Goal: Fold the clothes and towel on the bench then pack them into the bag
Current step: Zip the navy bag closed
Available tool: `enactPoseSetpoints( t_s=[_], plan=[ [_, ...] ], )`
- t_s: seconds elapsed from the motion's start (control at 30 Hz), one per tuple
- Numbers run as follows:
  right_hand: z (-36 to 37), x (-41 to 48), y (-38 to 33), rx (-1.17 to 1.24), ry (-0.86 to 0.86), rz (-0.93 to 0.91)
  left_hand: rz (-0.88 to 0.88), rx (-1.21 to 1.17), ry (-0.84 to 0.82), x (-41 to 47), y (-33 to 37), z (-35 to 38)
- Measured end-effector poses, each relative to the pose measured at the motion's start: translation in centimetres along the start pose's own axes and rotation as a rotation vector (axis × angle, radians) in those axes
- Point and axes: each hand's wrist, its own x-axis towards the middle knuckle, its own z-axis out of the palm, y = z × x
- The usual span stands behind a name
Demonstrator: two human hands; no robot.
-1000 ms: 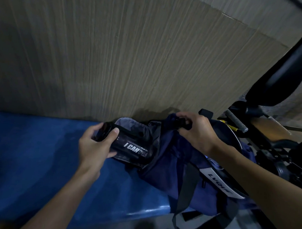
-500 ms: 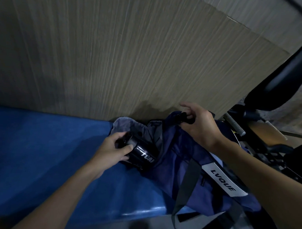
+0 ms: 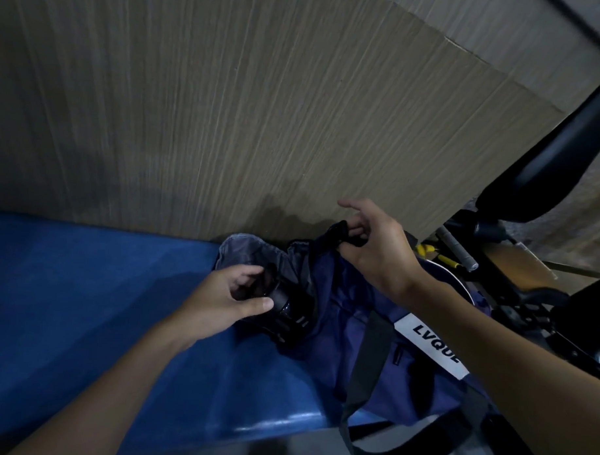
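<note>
Centrally, the navy bag (image 3: 349, 334) lies on the blue counter (image 3: 102, 305) against the wall, its mouth facing left. Left hand (image 3: 217, 302): fingers curled round the end of a black roll (image 3: 289, 308), which sits partly inside the mouth. Right hand (image 3: 382, 254): fingers pinch the bag's black strap (image 3: 341, 230) at the rim, index finger extended.

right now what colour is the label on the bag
White with black lettering. The label on the navy bag shows best in the head view.
</note>
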Motion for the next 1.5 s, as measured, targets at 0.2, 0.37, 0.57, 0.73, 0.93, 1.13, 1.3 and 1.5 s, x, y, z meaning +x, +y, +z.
enactPoseSetpoints(
  t_s=[0.2,0.37,0.57,0.73,0.93,1.13,1.3,1.5],
  plan=[
    [-0.3,-0.1,-0.5,0.024,0.002,0.006,0.029,0.125,-0.094,0.1,-0.9,0.9],
    [-0.1,-0.2,-0.6,0.035,-0.01,-0.015,0.04,0.26,-0.2,0.1,-1.6,0.7],
    [0.0,-0.4,-0.8,0.036,-0.001,-0.045,0.026,0.486,0.018,0.4,-2.6,2.6],
    [-0.1,-0.5,-0.6,0.038,-0.02,-0.057,0.045,0.45,-0.091,1.2,-4.4,3.1],
    [0.2,-0.5,-0.2,0.07,-0.024,-0.068,0.108,0.571,0.011,0.5,-3.4,4.9],
    [0.4,-0.4,0.6,0.086,-0.021,-0.076,0.113,0.547,0.022,0.4,-3.4,5.5],
    [0.5,-0.6,0.9,0.078,-0.032,-0.085,0.119,0.62,0.016,0.1,-3.3,6.2],
    [0.7,-0.7,1.1,0.086,-0.014,-0.087,0.12,0.531,-0.05,0.0,-3.5,6.2]
  ],
)
